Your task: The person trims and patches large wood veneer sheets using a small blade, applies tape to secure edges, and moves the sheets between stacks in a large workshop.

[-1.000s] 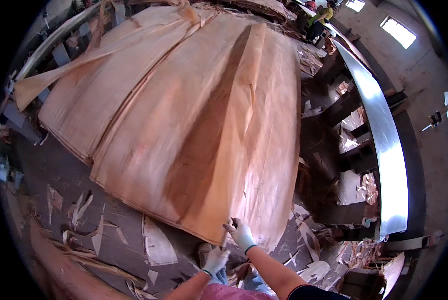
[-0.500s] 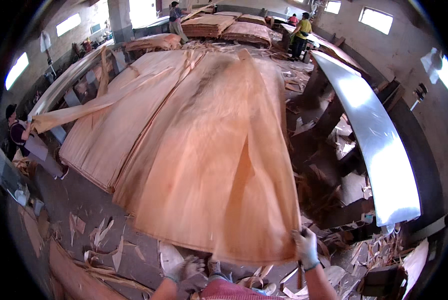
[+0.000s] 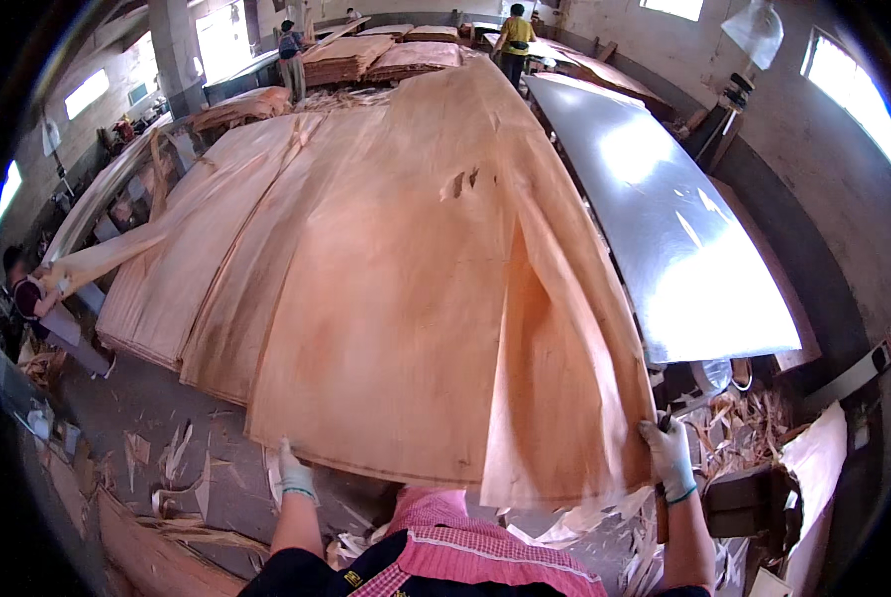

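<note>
A large, thin sheet of wood veneer (image 3: 396, 328) stretches out in front of me, with a long fold and a split along its right half. My left hand (image 3: 294, 471), in a pale glove, grips its near edge close to the left corner. At the near right corner, my gloved right hand (image 3: 670, 460) is closed on the edge. A narrow brown stick (image 3: 662, 512) shows below that hand; its kind is unclear. Left of the sheet lies a stack of veneer (image 3: 192, 269), partly covered by it.
A long, shiny metal-topped table (image 3: 674, 229) runs along the right. Veneer scraps (image 3: 182, 463) litter the floor. At the left, a co-worker (image 3: 42, 298) holds another strip of veneer (image 3: 107, 257). Further people (image 3: 514, 45) stand near stacks (image 3: 346, 58) at the back.
My left hand has come up and left onto the sheet's near edge. The sheet has shifted right and spread wider, its right side now beside the metal table. My view has turned right.
</note>
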Available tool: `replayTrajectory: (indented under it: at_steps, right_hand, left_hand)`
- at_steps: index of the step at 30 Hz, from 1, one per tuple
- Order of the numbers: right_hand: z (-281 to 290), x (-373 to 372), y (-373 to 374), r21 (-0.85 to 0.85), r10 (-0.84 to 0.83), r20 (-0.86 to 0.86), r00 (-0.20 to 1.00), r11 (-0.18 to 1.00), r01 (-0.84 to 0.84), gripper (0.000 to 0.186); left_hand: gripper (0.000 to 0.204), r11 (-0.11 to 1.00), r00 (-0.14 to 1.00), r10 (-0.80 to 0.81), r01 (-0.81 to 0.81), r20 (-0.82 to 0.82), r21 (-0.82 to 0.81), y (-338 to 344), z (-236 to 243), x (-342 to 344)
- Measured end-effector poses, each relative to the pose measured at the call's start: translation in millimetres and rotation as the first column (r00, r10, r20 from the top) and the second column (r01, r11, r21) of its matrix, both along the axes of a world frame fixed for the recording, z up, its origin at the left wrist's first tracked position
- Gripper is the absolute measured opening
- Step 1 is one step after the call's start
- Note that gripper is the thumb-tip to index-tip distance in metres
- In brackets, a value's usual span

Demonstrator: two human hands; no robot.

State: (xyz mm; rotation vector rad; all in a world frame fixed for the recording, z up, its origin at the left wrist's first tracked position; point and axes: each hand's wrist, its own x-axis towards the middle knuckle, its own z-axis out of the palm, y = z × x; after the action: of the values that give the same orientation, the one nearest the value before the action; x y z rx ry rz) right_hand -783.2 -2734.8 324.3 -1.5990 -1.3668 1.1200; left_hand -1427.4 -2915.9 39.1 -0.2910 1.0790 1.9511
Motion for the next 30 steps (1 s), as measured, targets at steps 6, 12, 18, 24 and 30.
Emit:
replayTrajectory:
  at_steps: [6, 12, 18, 24, 30]
  right_hand:
    - [11.0, 129.1, 73.6, 0.096, -0.034, -0.003, 0.999, 0.995, 0.034, 0.014]
    - [4.0, 283.7, 201.8, 0.137, -0.100, 0.218, 0.971, 0.988, 0.071, 0.007]
    - [13.5, 425.6, 295.3, 0.303, -0.236, 0.441, 0.866, 0.947, 0.104, 0.018]
    - [-10.1, 562.6, 366.0, 0.272, -0.212, 0.495, 0.843, 0.959, 0.082, 0.016]
    - [-4.6, 671.7, 415.2, 0.239, -0.196, 0.636, 0.747, 0.970, 0.051, 0.015]
  left_hand:
    - [0.030, 0.996, 0.955, 0.082, -0.086, -0.285, -0.002, 106.9, 34.6, 116.4]
    - [0.006, 0.997, 0.926, -0.074, 0.070, -0.370, -0.025, 252.2, 85.3, 269.0]
    - [0.009, 0.981, 0.944, -0.139, 0.172, -0.299, 0.089, 363.8, 150.3, 414.5]
    - [0.016, 0.949, 0.898, -0.288, 0.315, -0.334, 0.027, 418.8, 182.3, 530.7]
    - [0.013, 0.951, 0.889, -0.271, 0.307, -0.368, 0.040, 445.9, 205.2, 688.1]
